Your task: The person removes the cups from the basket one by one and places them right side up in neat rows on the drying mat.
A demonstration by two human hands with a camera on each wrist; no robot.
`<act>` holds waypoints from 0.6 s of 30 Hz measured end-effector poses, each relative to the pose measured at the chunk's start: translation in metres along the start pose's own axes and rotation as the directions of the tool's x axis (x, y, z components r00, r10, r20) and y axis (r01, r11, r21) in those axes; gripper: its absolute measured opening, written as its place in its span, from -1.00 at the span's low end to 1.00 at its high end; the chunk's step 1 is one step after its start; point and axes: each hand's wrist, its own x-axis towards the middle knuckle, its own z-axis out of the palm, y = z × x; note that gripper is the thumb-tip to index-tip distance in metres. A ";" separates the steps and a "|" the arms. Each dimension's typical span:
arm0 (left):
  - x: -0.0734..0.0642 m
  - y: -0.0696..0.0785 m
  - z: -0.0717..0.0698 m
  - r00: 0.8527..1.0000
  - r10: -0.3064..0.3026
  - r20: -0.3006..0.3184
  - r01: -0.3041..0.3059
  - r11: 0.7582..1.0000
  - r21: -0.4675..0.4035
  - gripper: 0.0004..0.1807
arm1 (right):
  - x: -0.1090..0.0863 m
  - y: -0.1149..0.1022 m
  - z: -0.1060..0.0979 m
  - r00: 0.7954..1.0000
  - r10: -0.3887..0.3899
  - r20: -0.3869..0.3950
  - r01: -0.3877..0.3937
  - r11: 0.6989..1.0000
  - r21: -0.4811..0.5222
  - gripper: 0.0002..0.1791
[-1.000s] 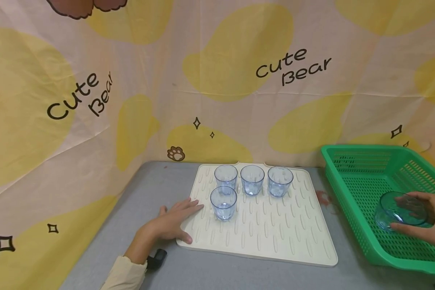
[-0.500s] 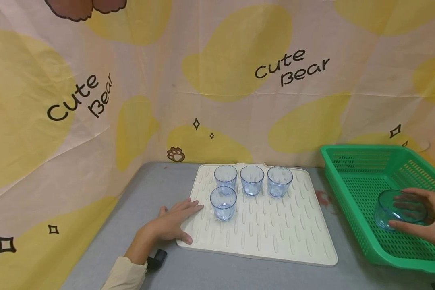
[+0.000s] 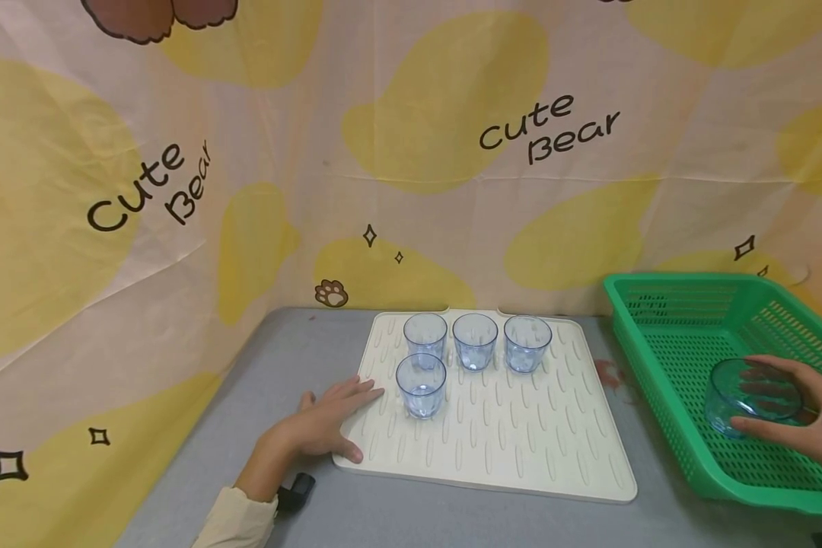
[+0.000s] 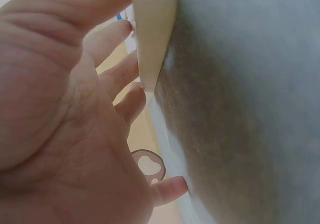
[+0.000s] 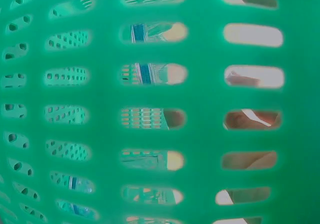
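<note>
My left hand point(image 3: 325, 418) lies with fingers spread on the left edge of a cream ribbed drying mat point(image 3: 507, 434). In the left wrist view, its fingertips point(image 4: 131, 102) touch the mat's edge point(image 4: 155, 29). At the right, my right hand point(image 3: 818, 426) grips a clear bluish glass point(image 3: 722, 403) inside a green plastic basket point(image 3: 647, 388), thumb in front and fingers behind. The right wrist view is mostly blocked by the slotted basket wall point(image 5: 202, 134); bits of hand and glass show through. On the mat, one glass point(image 3: 422, 392) stands before a row of three glasses point(image 3: 476, 346).
A grey cloth-covered table point(image 3: 452, 521) lies beneath the mat and basket. Behind it hangs a printed yellow and cream curtain point(image 3: 411, 152), close to the back glasses. A raised basket rim surrounds the held glass.
The right hand and its glass have shifted only slightly leftward within the basket. My left hand and the glasses on the mat stay put; the head view drifts a little.
</note>
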 end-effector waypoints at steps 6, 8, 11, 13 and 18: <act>-0.002 0.001 -0.001 1.000 0.007 -0.001 -0.007 1.000 -0.007 0.10 | -0.003 -0.034 -0.002 1.000 -0.006 0.002 0.006 1.000 0.013 0.03; -0.003 0.001 -0.001 1.000 0.010 -0.002 -0.010 1.000 -0.009 0.10 | -0.003 -0.046 -0.005 1.000 -0.011 -0.005 0.012 0.999 0.032 0.02; -0.004 0.001 -0.001 1.000 0.014 -0.003 -0.014 1.000 -0.008 0.10 | -0.003 -0.060 -0.009 0.999 -0.026 -0.025 0.027 0.999 0.040 0.00; -0.005 0.001 -0.001 1.000 0.016 -0.004 -0.016 1.000 -0.008 0.10 | -0.004 -0.069 -0.011 0.999 -0.030 -0.028 0.032 0.998 0.049 0.00; -0.004 0.001 -0.001 1.000 0.019 -0.004 -0.019 1.000 -0.010 0.10 | -0.005 -0.078 -0.009 1.000 -0.016 -0.020 0.016 0.999 0.032 0.00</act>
